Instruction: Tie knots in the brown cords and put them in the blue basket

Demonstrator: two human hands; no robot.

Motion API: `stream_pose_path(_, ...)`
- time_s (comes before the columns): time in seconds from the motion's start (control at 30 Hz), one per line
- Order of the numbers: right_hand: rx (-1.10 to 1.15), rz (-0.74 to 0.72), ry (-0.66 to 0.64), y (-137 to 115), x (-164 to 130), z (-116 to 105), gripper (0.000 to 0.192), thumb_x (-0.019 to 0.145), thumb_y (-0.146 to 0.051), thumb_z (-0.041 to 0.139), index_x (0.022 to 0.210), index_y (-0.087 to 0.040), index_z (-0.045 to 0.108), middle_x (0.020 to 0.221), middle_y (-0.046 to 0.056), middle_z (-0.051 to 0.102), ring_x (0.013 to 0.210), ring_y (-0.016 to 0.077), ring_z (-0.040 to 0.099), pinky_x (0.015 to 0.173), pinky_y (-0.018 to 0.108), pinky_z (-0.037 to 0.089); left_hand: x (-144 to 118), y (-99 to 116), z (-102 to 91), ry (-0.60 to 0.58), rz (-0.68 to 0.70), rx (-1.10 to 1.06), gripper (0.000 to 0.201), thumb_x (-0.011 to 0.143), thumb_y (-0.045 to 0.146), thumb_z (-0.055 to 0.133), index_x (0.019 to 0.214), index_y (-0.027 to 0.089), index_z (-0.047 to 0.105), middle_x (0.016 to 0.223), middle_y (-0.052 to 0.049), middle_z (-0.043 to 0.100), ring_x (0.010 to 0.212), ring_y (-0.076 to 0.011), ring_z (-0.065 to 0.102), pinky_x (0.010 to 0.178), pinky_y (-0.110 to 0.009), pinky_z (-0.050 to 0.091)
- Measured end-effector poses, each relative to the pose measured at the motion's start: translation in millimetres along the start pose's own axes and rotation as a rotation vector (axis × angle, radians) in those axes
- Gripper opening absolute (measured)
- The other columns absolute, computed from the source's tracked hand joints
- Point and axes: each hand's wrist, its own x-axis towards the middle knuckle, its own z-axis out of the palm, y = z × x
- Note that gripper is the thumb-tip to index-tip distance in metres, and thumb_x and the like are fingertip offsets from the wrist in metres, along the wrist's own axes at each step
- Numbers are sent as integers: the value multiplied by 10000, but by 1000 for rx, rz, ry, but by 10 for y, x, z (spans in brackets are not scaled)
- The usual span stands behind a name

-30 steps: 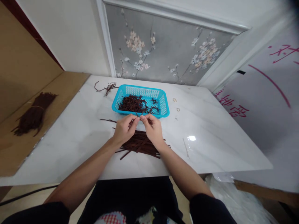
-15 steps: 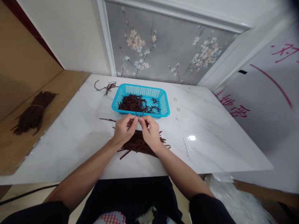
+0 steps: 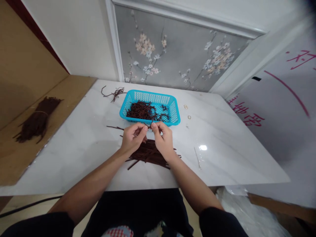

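Observation:
Between my two hands is a thin dark-brown strip (image 3: 149, 125), bent, with its ends sticking up past my fingertips. My left hand (image 3: 133, 136) pinches one side of it between thumb and forefinger. The other side is pinched by my right hand (image 3: 161, 136), a small gap away. Below my hands lies a loose pile of long dark-brown strips (image 3: 150, 153) on the white table. Just beyond my fingertips stands a blue plastic basket (image 3: 176, 113) holding a heap of short knotted brown pieces (image 3: 140, 110). My fingers partly cover the strip.
A rubber-banded brown bundle (image 3: 39, 120) lies on cardboard (image 3: 61, 102) at the left. Several loose strips (image 3: 116, 93) sit left of the basket. Small rubber bands (image 3: 189, 117) and a thin clear strip (image 3: 197, 158) lie to the right on the white marbled table (image 3: 229, 148).
My hands have drawn slightly apart, the right one moving right, so more of the bent strip shows between them. The whole view has shifted a little.

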Motion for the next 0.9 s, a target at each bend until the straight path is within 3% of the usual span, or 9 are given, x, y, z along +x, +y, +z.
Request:
stream_pose_path(0.17, -46, -106, -75, 43, -24, -6, 190, 941, -369, 579, 876, -200, 636, 793, 16, 653, 708, 149, 552, 702, 293, 444, 35, 26, -74, -5, 60, 80, 234, 922, 357, 609, 793, 164, 639, 559, 32, 579, 465, -79, 556, 479, -181, 475)
stream_pose_path(0.33, -79, -85, -52, 46, -15, -12, 253, 960, -381, 538, 802, -204, 625, 723, 6, 618, 678, 151, 540, 696, 297, 444, 39, 39, -77, -97, 106, 136, 234, 942, 352, 578, 804, 168, 623, 609, 26, 578, 509, -80, 570, 505, -183, 484)
stream_pose_path(0.5, 65, 58, -24, -12, 29, -11, 301, 940, -446, 552, 789, -202, 643, 706, 4, 623, 641, 147, 525, 643, 289, 431, 13, 45, -16, -32, 4, -29, 252, 931, 408, 595, 827, 178, 606, 579, 26, 582, 484, -100, 582, 460, -198, 489)
stream_pose_path(0.63, 221, 165, -64, 4, 64, -17, 345, 926, -486, 561, 759, -193, 635, 678, -10, 599, 623, 134, 512, 626, 273, 418, 14, 51, 8, -77, -43, -97, 284, 926, 440, 591, 828, 174, 610, 558, 25, 587, 469, -105, 585, 452, -204, 503)
stream_pose_path(0.77, 211, 169, -104, 70, 61, -29, 358, 927, -491, 557, 737, -192, 609, 643, -28, 535, 605, 124, 477, 611, 266, 397, 38, 32, -10, -86, -42, -9, 280, 909, 424, 607, 813, 163, 643, 588, 24, 593, 461, -95, 585, 440, -192, 501)
stream_pose_path(0.9, 109, 78, -138, 95, 35, -27, 291, 930, -456, 571, 792, -202, 599, 745, -5, 611, 662, 134, 514, 657, 270, 430, 69, -13, -47, -42, 79, 161, 256, 884, 364, 627, 731, 162, 669, 570, 25, 584, 460, -86, 558, 461, -191, 475)
